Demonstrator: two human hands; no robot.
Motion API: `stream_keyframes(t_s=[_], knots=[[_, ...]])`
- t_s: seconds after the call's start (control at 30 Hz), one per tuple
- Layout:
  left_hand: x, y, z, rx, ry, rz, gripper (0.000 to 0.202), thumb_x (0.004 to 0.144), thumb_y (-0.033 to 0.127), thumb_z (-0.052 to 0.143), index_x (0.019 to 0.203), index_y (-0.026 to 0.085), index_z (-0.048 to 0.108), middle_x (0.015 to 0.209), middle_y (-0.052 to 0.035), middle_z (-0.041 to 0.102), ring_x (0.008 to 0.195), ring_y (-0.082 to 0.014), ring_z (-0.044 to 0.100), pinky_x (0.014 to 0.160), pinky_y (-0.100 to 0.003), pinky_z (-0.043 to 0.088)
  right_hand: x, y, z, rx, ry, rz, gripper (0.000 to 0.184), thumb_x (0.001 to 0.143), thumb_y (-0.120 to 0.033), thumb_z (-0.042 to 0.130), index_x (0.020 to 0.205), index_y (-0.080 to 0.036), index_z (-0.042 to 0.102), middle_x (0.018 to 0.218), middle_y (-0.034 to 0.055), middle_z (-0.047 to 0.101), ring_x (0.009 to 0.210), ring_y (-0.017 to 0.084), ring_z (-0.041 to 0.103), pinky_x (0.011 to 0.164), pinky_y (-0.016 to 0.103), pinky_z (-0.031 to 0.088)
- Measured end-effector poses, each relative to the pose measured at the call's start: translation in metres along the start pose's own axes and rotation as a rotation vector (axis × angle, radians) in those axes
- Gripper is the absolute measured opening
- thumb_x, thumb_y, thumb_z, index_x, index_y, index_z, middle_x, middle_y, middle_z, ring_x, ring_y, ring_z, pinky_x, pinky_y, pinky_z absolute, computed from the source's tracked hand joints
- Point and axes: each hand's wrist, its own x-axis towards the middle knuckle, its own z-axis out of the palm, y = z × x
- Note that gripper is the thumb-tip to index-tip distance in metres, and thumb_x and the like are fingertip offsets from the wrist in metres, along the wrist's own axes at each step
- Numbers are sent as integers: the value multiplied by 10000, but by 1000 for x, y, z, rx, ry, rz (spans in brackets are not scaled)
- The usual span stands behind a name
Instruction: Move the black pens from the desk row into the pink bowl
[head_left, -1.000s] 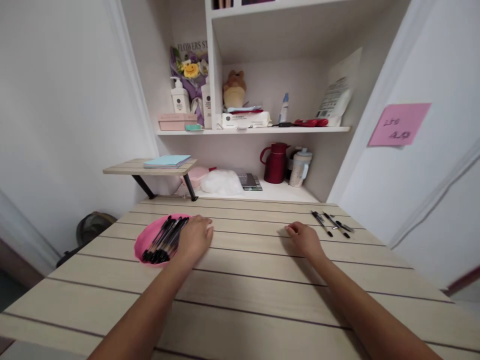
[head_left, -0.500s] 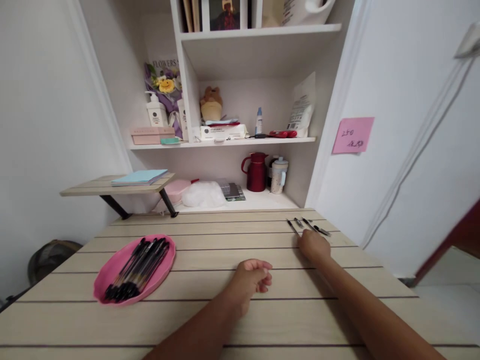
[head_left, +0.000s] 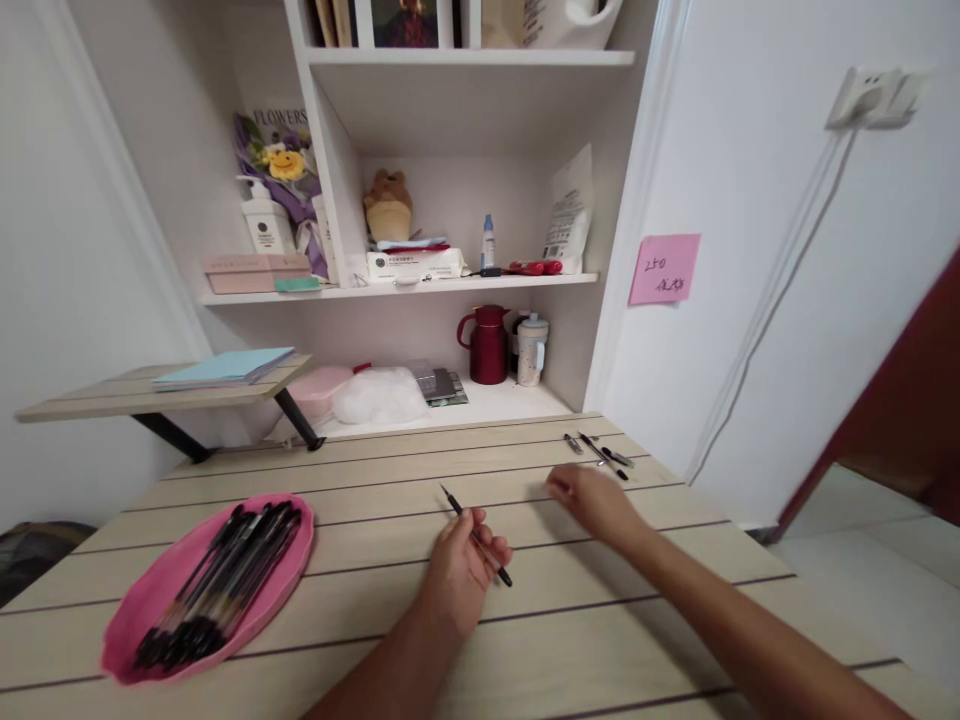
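A slim black pen [head_left: 456, 503], tip bare and pointing up and away, lies slantwise through the curled fingers of my left hand [head_left: 459, 572], above the middle of the wooden table. My right hand [head_left: 592, 500] is over the table to the right, fingers bent and smeared by motion; whether they hold anything is hidden. Just beyond it lie small black and clear pen parts [head_left: 598, 450]. At the left, a pink scalloped tray [head_left: 298, 560] holds a bundle of several black pens [head_left: 225, 580].
A small raised wooden shelf [head_left: 97, 400] bears blue paper [head_left: 225, 368] at the back left. Behind the table, a white cabinet holds a red jug [head_left: 488, 345], a cup [head_left: 532, 352] and a plastic bag [head_left: 380, 396]. A pink note [head_left: 664, 269] is on the right wall.
A pen from the group at the right is now in my left hand, which was empty. My right hand has moved away from the pen parts, toward me. The view has shifted right.
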Motion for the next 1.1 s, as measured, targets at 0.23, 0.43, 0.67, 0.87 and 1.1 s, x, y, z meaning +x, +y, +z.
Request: stream_keyframes(t_s=[0.23,0.43,0.67,0.87,1.1], knots=[[0,4,-2,77,21,-86,232,768,375,559,820,153,516,500,80,365,347,-18,274,371,-162,191,39,90,-22,-456,-11,122,248,779,-55,419,835,-154,639,819,134,608,685,193,580,561,278,318],[0,2,-6,178,-55,-55,274,772,421,535,837,157,507,514,73,374,357,-25,283,359,-163,198,41,92,-1,-439,-44,130,270,730,0,399,723,-121,640,880,177,612,752,214,591,653,315,373],[-3,-4,-4,346,-180,-29,310,790,460,484,853,157,496,519,71,400,335,-18,254,334,-161,174,38,77,3,-239,6,191,165,717,-115,450,740,-145,611,827,137,631,693,204,584,605,300,376],[-8,-8,-2,510,-324,16,363,799,478,456,950,152,507,543,63,452,315,-9,246,320,-158,158,7,11,18,643,39,304,139,728,-298,482,734,-185,563,608,-2,570,489,115,485,462,234,345],[-12,-7,-2,634,-403,35,365,789,472,465,928,140,530,514,63,455,312,-13,271,320,-156,164,-19,-59,5,1507,76,425,269,629,-346,678,824,-165,634,664,-11,541,439,49,390,404,207,271]])
